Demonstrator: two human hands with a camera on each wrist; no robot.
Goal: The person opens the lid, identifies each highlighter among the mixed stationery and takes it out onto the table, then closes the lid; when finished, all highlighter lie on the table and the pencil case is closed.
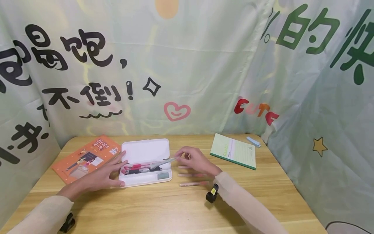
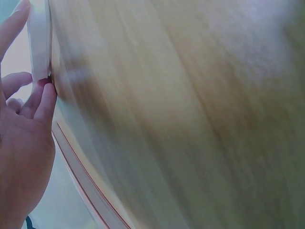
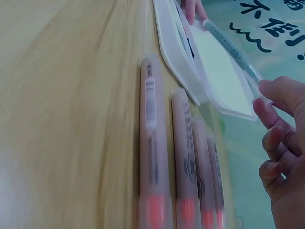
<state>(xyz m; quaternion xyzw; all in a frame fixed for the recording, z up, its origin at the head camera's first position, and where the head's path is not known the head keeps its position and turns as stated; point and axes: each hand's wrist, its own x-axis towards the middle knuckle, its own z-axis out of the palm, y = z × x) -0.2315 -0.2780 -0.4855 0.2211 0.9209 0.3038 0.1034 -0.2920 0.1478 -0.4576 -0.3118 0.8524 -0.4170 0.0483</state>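
Note:
A white pencil case (image 1: pixel 145 151) lies with its lid raised at the back. Inside are a pink pen (image 1: pixel 136 166), a black pen (image 1: pixel 142 171) and a grey eraser (image 1: pixel 163 175). My left hand (image 1: pixel 103 172) holds the case's left end, thumb at the near corner and fingers higher along the side. Over the case's right side, my right hand (image 1: pixel 196 160) pinches the end of a grey-green pen (image 3: pixel 232 47) between thumb and index finger. The pen slants across the open case. Several pinkish pens (image 3: pixel 151 109) with coral ends lie side by side below my right hand.
An orange picture book (image 1: pixel 87 159) lies left of the case, partly under my left forearm. Toward the back right are a green notebook (image 1: pixel 233 151) and a small light-blue object (image 1: pixel 253 141). Printed curtains (image 1: pixel 140 71) stand close behind the wooden table (image 1: pixel 152 208).

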